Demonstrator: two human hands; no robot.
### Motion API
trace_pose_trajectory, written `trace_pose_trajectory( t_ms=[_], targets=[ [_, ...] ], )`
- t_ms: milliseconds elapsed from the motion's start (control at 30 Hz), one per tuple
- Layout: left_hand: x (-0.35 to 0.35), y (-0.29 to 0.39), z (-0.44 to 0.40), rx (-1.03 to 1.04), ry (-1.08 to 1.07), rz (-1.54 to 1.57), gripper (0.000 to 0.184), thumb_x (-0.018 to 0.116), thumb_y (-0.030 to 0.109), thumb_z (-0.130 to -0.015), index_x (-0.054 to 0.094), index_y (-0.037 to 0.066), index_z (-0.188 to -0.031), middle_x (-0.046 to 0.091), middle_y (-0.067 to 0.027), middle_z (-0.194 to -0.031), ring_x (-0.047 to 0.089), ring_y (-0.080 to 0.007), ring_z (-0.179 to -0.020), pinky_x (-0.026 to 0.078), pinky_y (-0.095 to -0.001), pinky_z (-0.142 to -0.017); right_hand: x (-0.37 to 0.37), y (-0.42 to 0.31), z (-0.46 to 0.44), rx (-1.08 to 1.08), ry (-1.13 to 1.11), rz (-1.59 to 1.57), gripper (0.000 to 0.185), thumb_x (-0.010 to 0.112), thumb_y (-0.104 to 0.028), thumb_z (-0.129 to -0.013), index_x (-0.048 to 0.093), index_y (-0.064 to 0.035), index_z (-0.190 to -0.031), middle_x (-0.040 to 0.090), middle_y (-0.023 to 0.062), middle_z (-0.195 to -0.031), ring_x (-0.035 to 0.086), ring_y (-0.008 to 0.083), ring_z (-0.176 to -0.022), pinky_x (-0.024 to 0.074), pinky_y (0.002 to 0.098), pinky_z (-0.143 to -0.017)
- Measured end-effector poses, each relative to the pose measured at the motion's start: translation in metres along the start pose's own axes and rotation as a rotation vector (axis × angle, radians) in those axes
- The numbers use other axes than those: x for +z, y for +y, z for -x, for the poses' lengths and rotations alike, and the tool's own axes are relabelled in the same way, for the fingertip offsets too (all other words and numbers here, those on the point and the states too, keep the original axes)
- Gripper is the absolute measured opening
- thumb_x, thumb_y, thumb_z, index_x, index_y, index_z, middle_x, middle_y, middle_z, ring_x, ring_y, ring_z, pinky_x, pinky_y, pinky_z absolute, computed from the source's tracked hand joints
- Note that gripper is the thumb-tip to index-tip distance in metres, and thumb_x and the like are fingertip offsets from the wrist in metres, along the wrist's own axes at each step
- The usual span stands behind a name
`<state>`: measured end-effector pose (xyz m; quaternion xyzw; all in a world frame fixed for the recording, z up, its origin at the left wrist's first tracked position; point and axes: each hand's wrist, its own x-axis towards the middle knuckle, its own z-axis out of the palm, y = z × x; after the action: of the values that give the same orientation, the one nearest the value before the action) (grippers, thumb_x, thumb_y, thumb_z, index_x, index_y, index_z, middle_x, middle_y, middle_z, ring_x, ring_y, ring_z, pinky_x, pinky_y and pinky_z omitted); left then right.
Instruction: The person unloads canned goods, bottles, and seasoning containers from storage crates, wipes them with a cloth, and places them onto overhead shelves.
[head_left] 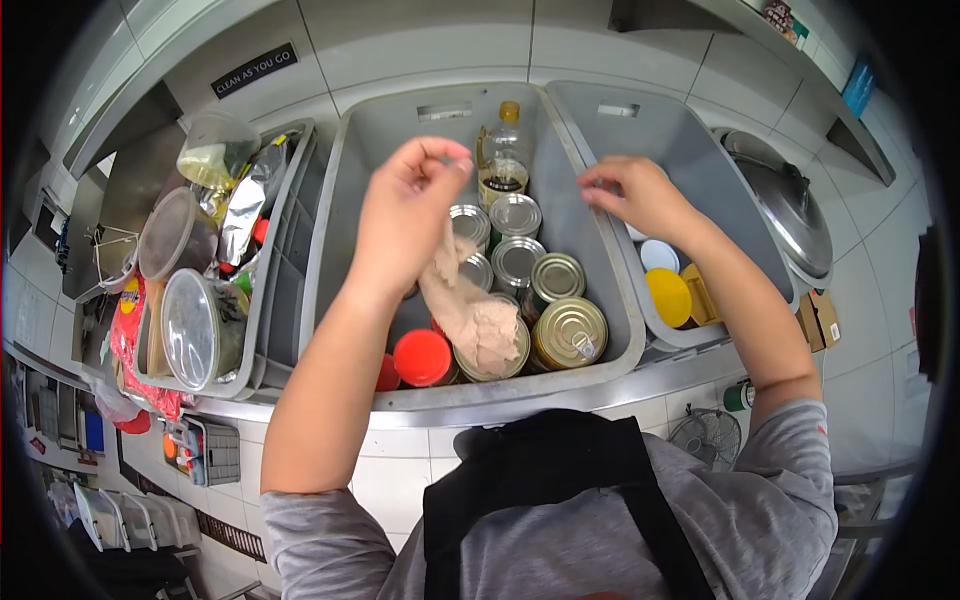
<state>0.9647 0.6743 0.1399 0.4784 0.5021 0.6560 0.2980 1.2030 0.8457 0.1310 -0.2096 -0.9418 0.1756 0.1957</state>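
My left hand [412,222] is raised over the middle grey bin [328,240], its fingers pinched on a crumpled beige cloth [465,310]. The cloth hangs down onto the cans at the bin's near end. Around it stand several metal cans [570,332], a can with a red lid [422,358] and, farther back, a bottle with a yellow-brown cap [509,112]. My right hand [640,195] is above the right grey bin [690,130] near the shared edge, fingers loosely bent and apart, with nothing visible in them.
Under my right forearm, the right bin holds a yellow lid [668,297] and a white lid [658,255]. A left bin [290,180] is crowded with plastic tubs [203,328] and foil packets [245,215]. Beyond the right bin is a large metal pot lid [775,200].
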Motion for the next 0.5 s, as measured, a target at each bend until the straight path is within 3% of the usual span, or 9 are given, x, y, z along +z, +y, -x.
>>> trace_pose_trajectory(
  t_ms=[33,67,100,233,267,300,367,467,500],
  targets=[
    [0.0,-0.005,-0.001,0.028,-0.023,-0.079,0.007,0.063,0.009,-0.093,0.065,0.007,-0.1,0.055,0.0079,-0.08,0.044,0.0001,-0.07,0.036,-0.0178,-0.061,0.001,0.008,-0.02,-0.019,0.05,0.081,0.021,0.068,-0.017,-0.087,0.07,-0.0019,-0.101,0.07,0.0148,-0.092,0.066,0.0303,-0.081,0.0525,0.0385,-0.075],
    [0.001,-0.013,-0.002,0.118,0.011,-0.22,0.007,0.067,0.012,-0.088,0.066,0.007,-0.093,0.05,0.0066,-0.067,0.043,-0.0024,-0.059,0.035,-0.0212,-0.053,0.004,0.016,-0.043,-0.041,0.102,0.163,0.019,0.067,-0.016,-0.087,0.07,-0.0013,-0.1,0.069,0.0151,-0.09,0.066,0.0302,-0.08,0.0525,0.0383,-0.075],
    [0.002,-0.014,-0.001,0.145,0.03,-0.436,0.009,0.07,0.011,-0.083,0.066,0.008,-0.091,0.05,-0.0002,-0.064,0.047,-0.0095,-0.057,0.04,-0.0257,-0.054,0.012,0.023,-0.069,-0.071,0.147,0.15,0.018,0.067,-0.015,-0.087,0.069,-0.0007,-0.098,0.07,0.0157,-0.09,0.067,0.0302,-0.081,0.0526,0.038,-0.076],
    [-0.003,-0.021,0.0,0.213,-0.009,-0.683,0.011,0.068,0.012,-0.079,0.065,0.008,-0.088,0.059,-0.0116,-0.071,0.058,-0.0295,-0.063,0.048,-0.0397,-0.061,0.064,0.076,-0.174,0.055,0.186,0.044,0.024,0.07,-0.02,-0.085,0.069,-0.0012,-0.099,0.07,0.0177,-0.099,0.067,0.0328,-0.091,0.0522,0.0403,-0.083],
    [-0.006,-0.028,-0.002,0.26,0.012,-0.675,0.013,0.067,0.01,-0.08,0.066,0.006,-0.092,0.047,-0.0062,-0.062,0.047,-0.0193,-0.055,0.042,-0.0331,-0.054,0.085,0.106,-0.195,0.158,0.167,0.266,0.03,0.072,-0.023,-0.082,0.068,-0.0021,-0.103,0.07,0.0171,-0.1,0.066,0.0338,-0.092,0.0516,0.0407,-0.084],
    [-0.01,-0.03,-0.003,0.214,0.004,-0.718,0.016,0.069,0.013,-0.079,0.066,0.006,-0.093,0.053,-0.008,-0.065,0.054,-0.0236,-0.058,0.045,-0.0366,-0.057,0.097,0.123,-0.213,0.257,0.152,0.485,0.036,0.075,-0.026,-0.08,0.067,-0.003,-0.106,0.069,0.0165,-0.1,0.066,0.0347,-0.094,0.0511,0.0411,-0.085],
    [-0.017,-0.037,-0.004,0.198,0.008,-0.807,0.02,0.071,0.018,-0.078,0.067,0.007,-0.094,0.058,-0.0099,-0.069,0.061,-0.028,-0.067,0.049,-0.0411,-0.062,0.101,0.128,-0.234,0.317,-0.038,0.354,0.041,0.077,-0.031,-0.077,0.066,-0.0031,-0.105,0.067,0.0196,-0.107,0.063,0.0361,-0.1,0.0495,0.0429,-0.087],
    [-0.027,-0.048,-0.008,0.094,-0.069,-0.912,0.028,0.073,0.023,-0.078,0.066,0.01,-0.101,0.065,-0.0121,-0.089,0.066,-0.0313,-0.085,0.052,-0.0431,-0.073,0.109,0.099,-0.226,0.124,0.098,0.27,0.035,0.076,-0.025,-0.077,0.066,-0.0015,-0.101,0.065,0.0206,-0.106,0.062,0.037,-0.097,0.0499,0.0434,-0.086],
    [-0.03,-0.045,-0.006,0.097,-0.052,-0.921,0.028,0.073,0.023,-0.078,0.066,0.01,-0.101,0.065,-0.0121,-0.089,0.066,-0.0313,-0.085,0.052,-0.0431,-0.073,0.11,0.08,-0.22,0.106,0.101,0.268,0.035,0.076,-0.025,-0.077,0.066,-0.0015,-0.101,0.065,0.0206,-0.106,0.062,0.037,-0.097,0.0499,0.0434,-0.086]
  ],
)
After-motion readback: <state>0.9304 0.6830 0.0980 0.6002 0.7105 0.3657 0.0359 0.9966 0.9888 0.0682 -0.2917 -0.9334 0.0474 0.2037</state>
